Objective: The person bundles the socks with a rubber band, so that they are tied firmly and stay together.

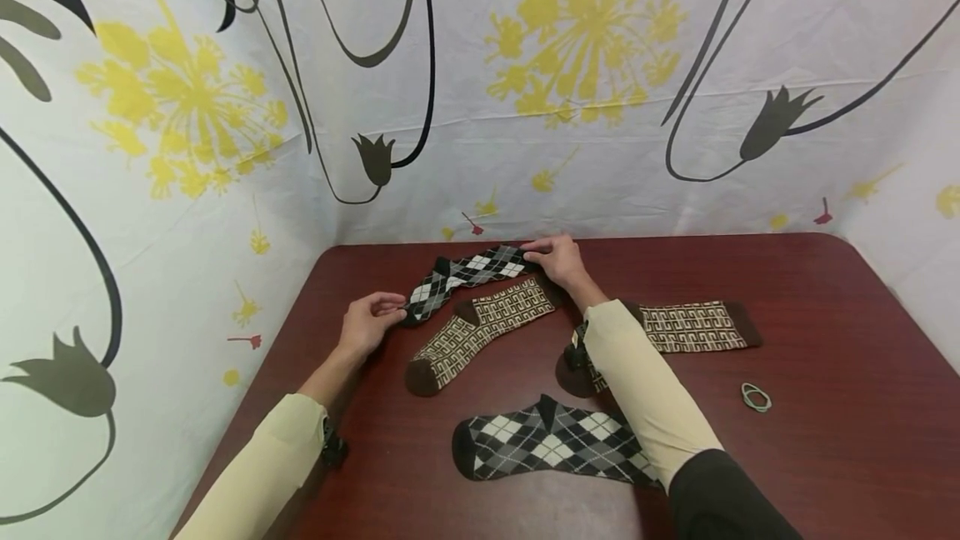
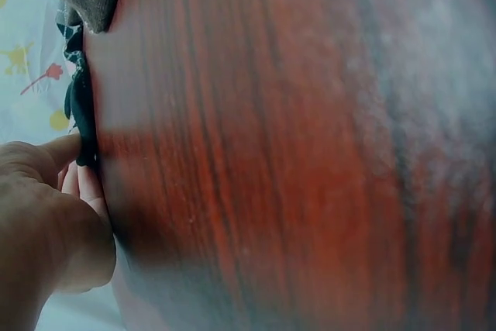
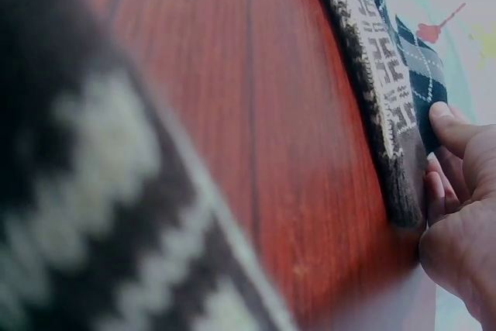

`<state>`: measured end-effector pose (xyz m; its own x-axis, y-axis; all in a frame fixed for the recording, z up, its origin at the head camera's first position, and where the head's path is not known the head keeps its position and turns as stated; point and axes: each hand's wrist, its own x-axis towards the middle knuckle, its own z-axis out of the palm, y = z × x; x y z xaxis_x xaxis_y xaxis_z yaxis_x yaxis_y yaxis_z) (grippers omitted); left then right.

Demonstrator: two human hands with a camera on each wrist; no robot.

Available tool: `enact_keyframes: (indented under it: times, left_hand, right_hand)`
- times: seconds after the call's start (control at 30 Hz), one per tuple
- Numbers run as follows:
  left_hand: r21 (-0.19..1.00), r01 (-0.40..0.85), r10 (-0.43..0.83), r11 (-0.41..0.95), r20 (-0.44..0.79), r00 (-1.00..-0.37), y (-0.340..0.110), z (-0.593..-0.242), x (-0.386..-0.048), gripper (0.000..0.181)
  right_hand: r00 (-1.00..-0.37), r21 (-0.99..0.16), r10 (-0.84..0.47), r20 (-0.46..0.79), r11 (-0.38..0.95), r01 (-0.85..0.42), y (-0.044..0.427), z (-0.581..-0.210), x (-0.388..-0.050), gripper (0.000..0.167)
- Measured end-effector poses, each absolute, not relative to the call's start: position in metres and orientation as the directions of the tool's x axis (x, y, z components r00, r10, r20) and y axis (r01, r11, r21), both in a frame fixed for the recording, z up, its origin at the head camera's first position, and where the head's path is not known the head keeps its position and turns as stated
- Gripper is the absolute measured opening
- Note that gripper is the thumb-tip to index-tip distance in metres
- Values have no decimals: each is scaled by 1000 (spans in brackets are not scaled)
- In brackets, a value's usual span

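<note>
An argyle sock in black, grey and white lies along the far edge of the table. My left hand pinches its dark toe end between thumb and fingers. At the other end, my right hand holds the cuff, thumb on top. Just in front lies a brown-and-cream patterned sock, its brown cuff close to my right fingers. A second patterned sock is partly covered by my right forearm. Nearer to me, a second argyle sock lies flat, its cuff partly behind the sleeve.
The dark red wooden table meets a white hanging cloth with printed flowers at its back and sides. A small pale green band or ring lies on the right of the table.
</note>
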<state>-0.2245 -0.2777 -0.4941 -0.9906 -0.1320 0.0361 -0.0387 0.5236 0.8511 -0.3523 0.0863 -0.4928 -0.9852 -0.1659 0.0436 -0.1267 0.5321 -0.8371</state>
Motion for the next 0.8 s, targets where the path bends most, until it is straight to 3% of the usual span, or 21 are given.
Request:
enact_keyframes:
  times: [0.3,0.8]
  left_hand:
    - [826,-61,-139,560,21,-990,-274,-491,-228,18]
    - [884,-54,-141,465,14,-990,-267,-475,-222,21]
  right_hand:
    - [-988,-836,-155,23,538,-104,89,-489,-352,22]
    - [-971,-890,-217,96,419,-181,94,-464,-350,21]
